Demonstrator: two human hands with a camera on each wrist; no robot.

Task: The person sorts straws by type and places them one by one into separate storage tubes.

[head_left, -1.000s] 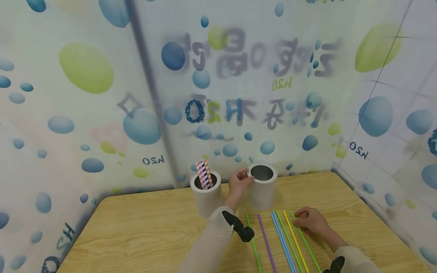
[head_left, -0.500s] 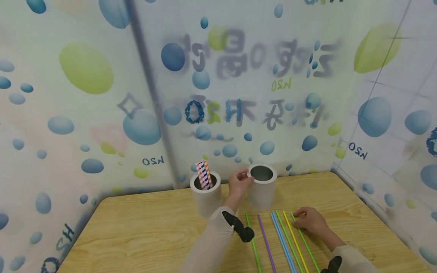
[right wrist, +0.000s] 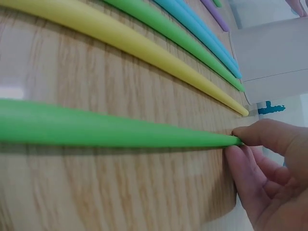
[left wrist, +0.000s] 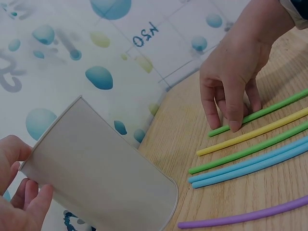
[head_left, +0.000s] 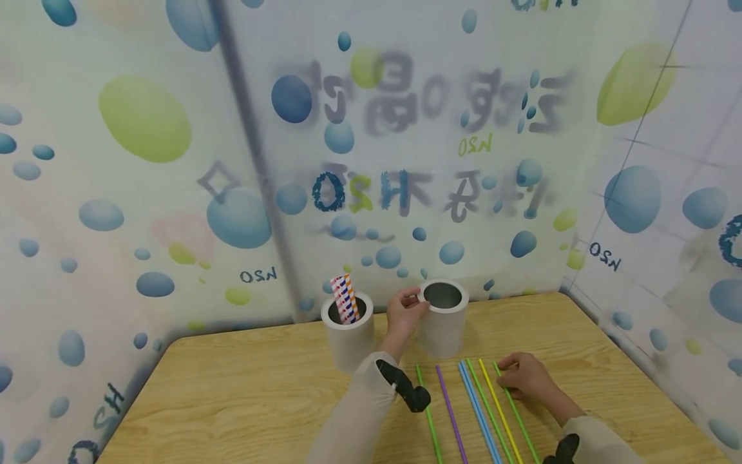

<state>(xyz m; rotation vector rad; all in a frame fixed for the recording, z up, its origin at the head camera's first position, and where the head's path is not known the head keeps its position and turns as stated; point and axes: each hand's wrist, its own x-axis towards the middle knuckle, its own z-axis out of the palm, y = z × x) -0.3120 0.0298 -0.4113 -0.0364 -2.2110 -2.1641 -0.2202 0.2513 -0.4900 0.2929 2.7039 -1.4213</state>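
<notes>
Only the head cam gets those patterned straws (head_left: 345, 299) left of the held cup (head_left: 442, 332); left hand (head_left: 403, 317) pinches its edge, right hand (head_left: 530, 379) pinches a green straw (right wrist: 120, 131).

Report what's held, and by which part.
Left hand: cup on the right, by its rim. Right hand: rightmost green straw, pinched near its far end.

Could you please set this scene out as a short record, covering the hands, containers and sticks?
Left hand: holds rim of upright white cylindrical container
Right hand: pinches end of thin green stick
Other container: white cylinder holding patterned sticks
Wood-grain table: also bears purple stick, yellow stick, two blue sticks, two other green sticks
</notes>
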